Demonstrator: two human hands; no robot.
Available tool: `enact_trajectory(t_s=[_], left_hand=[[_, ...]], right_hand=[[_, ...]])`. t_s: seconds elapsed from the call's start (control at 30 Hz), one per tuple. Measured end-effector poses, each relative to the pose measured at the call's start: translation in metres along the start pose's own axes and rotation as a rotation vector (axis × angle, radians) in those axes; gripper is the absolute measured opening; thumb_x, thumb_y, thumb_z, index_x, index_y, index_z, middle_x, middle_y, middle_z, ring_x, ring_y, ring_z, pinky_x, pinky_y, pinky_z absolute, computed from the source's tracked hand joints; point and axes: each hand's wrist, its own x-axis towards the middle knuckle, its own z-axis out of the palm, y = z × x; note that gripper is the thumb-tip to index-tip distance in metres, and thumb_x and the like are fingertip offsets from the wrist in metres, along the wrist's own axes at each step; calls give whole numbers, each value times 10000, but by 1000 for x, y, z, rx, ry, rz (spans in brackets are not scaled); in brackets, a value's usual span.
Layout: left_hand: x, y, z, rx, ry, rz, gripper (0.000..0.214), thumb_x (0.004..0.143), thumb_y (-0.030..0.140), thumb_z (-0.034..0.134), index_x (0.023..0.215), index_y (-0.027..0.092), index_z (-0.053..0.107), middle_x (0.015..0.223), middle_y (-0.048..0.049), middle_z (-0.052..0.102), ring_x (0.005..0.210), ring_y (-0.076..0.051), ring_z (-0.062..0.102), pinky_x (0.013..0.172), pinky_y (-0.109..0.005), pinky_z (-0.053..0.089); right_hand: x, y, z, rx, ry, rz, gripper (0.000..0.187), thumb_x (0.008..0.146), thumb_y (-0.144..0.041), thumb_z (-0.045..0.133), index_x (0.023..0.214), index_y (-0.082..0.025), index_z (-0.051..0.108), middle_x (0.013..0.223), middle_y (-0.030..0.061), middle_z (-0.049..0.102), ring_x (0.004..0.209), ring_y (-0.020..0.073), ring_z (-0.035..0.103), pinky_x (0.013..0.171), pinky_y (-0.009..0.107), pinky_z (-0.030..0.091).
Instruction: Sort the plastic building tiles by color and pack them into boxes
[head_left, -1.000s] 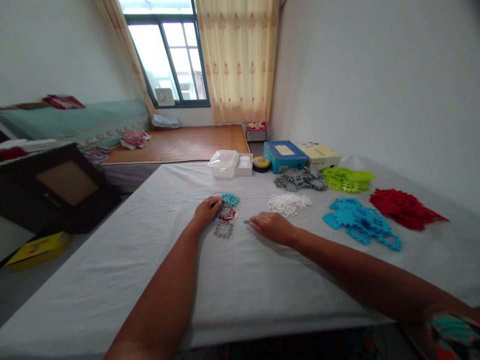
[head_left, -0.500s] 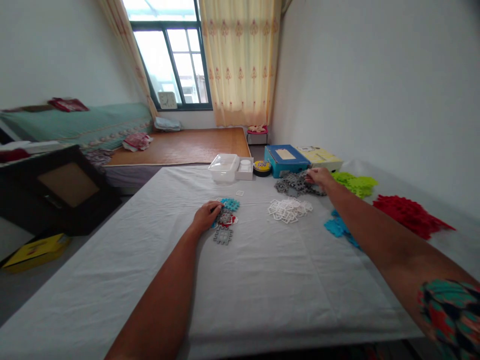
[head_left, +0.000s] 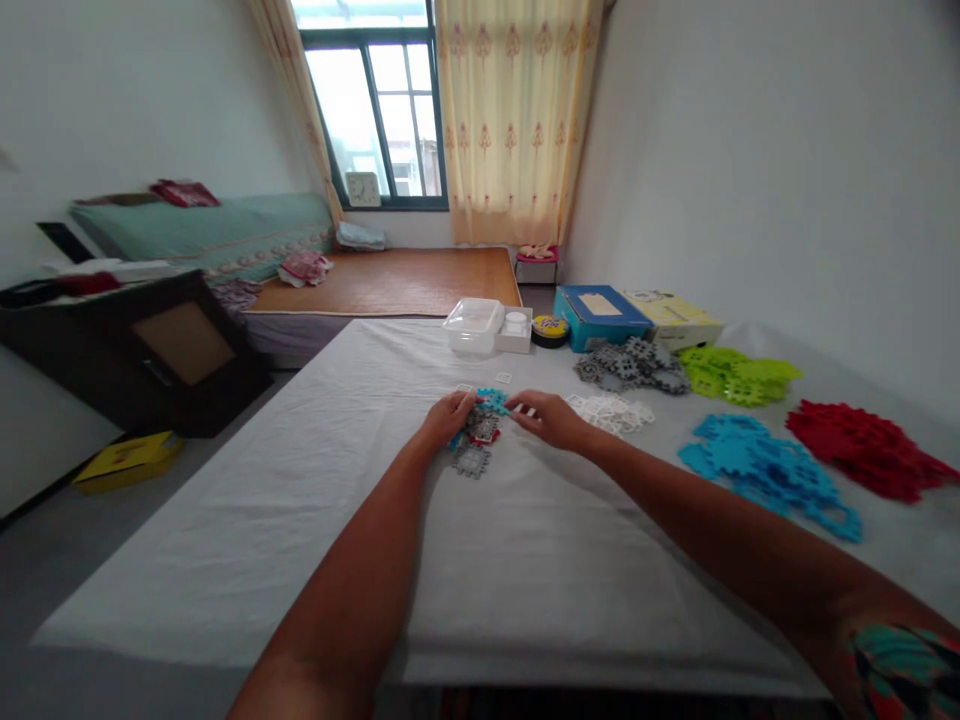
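Note:
A small assembly of interlocking plastic tiles lies in mid-table: a blue tile (head_left: 493,401) at the far side, a grey tile (head_left: 471,461) at the near side, with grey, red and white parts between. My left hand (head_left: 448,418) grips its left edge, the fingers closed on it and covering part. On the opposite side, my right hand (head_left: 547,418) reaches in with thumb and fingers bent together beside the blue tile. Whatever sits between those fingertips is too small to make out. Behind my right hand is a pile of white square frames (head_left: 613,413).
Piles of grey tiles (head_left: 630,366), lime-green tiles (head_left: 739,375), blue tiles (head_left: 765,465) and red tiles (head_left: 862,445) lie on the right. A clear plastic box (head_left: 472,327), a round yellow-topped tin (head_left: 550,330) and a blue box (head_left: 602,318) stand at the far edge.
My right hand has left the grey tile pile and come left and nearer, to the assembly. My left hand stays on the assembly. The view has swung slightly left.

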Motion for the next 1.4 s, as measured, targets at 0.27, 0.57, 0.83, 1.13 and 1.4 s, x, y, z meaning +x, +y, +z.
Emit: enact_trajectory(t_s=[0.27, 0.57, 0.83, 1.13, 1.4], left_hand=[[2, 5, 2, -81, 240, 10, 467, 963, 388, 305, 1013, 166, 712, 1060, -70, 711, 1055, -192, 624, 989, -338, 461], [5, -15, 0, 122, 253, -20, 408, 962, 324, 345, 1029, 145, 705, 1124, -110, 682, 1133, -210, 581, 1043, -348, 420], [3, -13, 4, 341, 102, -104, 360, 979, 332, 333, 1163, 230, 625, 1309, -70, 603, 1261, -220, 496, 1103, -436, 331], [-8, 17, 13, 85, -174, 131, 542, 975, 438, 222, 1082, 191, 692, 1208, -61, 670, 1184, -192, 556, 1074, -312, 372], [-18, 53, 18, -172, -221, -88, 726, 913, 627, 225, 1095, 118, 709, 1103, -87, 718, 1070, -240, 625, 1029, -352, 412]], right_hand=[[-6, -17, 23, 0, -144, -141, 225, 886, -357, 600, 1041, -216, 682, 1038, 70, 701, 971, 198, 625, 926, 376, 454], [67, 27, 21, -139, -12, 160, 440, 966, -499, 389, 1244, -247, 618, 1232, 77, 650, 1158, 197, 574, 1065, 360, 363], [84, 30, 61, -162, -195, 39, 508, 951, -549, 363, 1295, -254, 592, 1333, 52, 592, 1257, 208, 502, 1116, 380, 308], [7, 25, 22, 73, -254, -28, 459, 966, -470, 346, 1214, -226, 645, 1275, 60, 632, 1216, 226, 536, 1091, 416, 345], [-63, 13, -4, 216, -17, 255, 404, 932, -385, 441, 1221, -177, 632, 1215, 104, 656, 1115, 237, 600, 992, 409, 441]])
